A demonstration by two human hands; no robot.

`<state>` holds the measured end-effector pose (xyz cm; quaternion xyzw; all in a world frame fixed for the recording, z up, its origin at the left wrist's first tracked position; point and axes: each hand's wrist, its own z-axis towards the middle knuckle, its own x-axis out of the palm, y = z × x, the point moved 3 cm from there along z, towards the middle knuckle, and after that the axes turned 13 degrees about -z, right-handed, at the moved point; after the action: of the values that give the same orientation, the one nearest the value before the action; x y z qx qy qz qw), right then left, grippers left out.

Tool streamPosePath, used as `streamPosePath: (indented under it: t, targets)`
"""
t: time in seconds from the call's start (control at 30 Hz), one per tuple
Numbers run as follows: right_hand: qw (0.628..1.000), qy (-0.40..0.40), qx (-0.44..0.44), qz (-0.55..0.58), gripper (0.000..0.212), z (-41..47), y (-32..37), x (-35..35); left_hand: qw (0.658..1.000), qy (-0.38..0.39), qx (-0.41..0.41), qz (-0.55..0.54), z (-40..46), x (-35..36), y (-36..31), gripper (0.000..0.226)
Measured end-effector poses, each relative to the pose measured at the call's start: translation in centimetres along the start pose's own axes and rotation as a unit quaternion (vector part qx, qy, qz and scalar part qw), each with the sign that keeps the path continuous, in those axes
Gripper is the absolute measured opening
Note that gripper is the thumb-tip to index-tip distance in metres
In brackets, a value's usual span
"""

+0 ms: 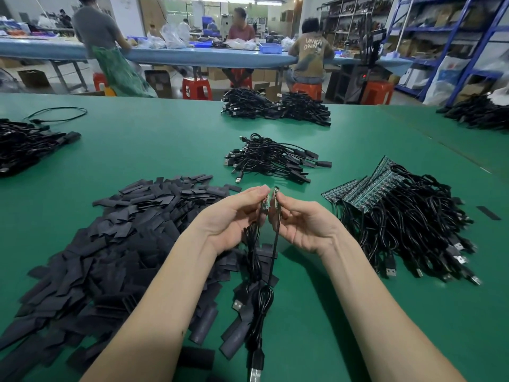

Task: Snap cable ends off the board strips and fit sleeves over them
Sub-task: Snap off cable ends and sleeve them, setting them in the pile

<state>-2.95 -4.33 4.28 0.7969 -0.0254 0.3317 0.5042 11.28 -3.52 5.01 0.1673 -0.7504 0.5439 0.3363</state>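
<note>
Both forearms reach up from 6 o'clock and converge mid-frame. The left hand (234,219) and right hand (300,221) are raised, palms facing each other, fingertips nearly touching, each pinching between thumb and curled fingers.

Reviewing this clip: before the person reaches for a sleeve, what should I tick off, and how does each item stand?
1. Two cable ends separated: ok. The left hand pinches one small board piece, the right hand the other, with a gap between.
2. Both grips firm: ok, fingertips closed on each piece.
3. Sleeves on hand: ok, the sleeve pile lies to the left.
4. Cables hanging free: cannot tell, the two cables cross lower down.
5. Snapped edges clean: cannot tell, too small.
6. More board strips waiting: ok, stacked on the right.
</note>
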Motion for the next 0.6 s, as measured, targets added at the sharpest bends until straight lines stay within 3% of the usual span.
streamPosePath:
  t: [0.1, 0.17, 0.23, 0.3, 0.33, 0.37, 0.47, 0.53, 0.6]
  targets:
    - [1.0, -0.018, -0.009, -0.012, 0.026, 0.0, 0.3, 0.2, 0.999, 0.012, 0.024, 0.028, 0.2, -0.1, -0.5, 0.03]
    - [0.998, -0.039, -0.025, -0.044, 0.033, -0.1, 0.7, 0.2, 0.991, -0.041, 0.078, 0.102, 0.4, -0.9, -1.2, 0.03]
    - [0.988, -0.064, -0.035, -0.133, 0.039, -0.2, 1.2, 0.2, 0.947, -0.12, 0.16, 0.25, 0.3, -1.9, -2.0, 0.022]
    - [0.974, -0.095, -0.041, -0.2, 0.035, -0.1, 1.4, 0.2, 0.865, -0.173, 0.225, 0.413, 0.2, -2.5, -2.4, 0.021]
    - [0.972, -0.109, -0.047, -0.204, 0.03, -0.1, 1.5, 0.1, 0.836, -0.187, 0.249, 0.452, 0.2, -2.4, -2.4, 0.023]
    - [0.972, -0.121, -0.054, -0.196, 0.026, 0.0, 1.6, 0.1, 0.829, -0.189, 0.263, 0.456, 0.2, -2.3, -2.5, 0.022]
    - [0.973, -0.135, -0.078, -0.171, 0.02, 0.3, 1.7, 0.2, 0.937, -0.092, 0.19, 0.28, 0.6, -1.4, -1.9, 0.013]
    - [0.976, -0.12, -0.095, -0.154, 0.013, 0.4, 1.7, 0.3, 0.962, -0.032, 0.141, 0.232, 0.6, -0.8, -1.5, 0.009]
    - [0.979, -0.11, -0.103, -0.14, 0.007, 0.3, 1.8, 0.6, 0.968, -0.026, 0.124, 0.216, 0.5, -0.9, -1.3, 0.01]
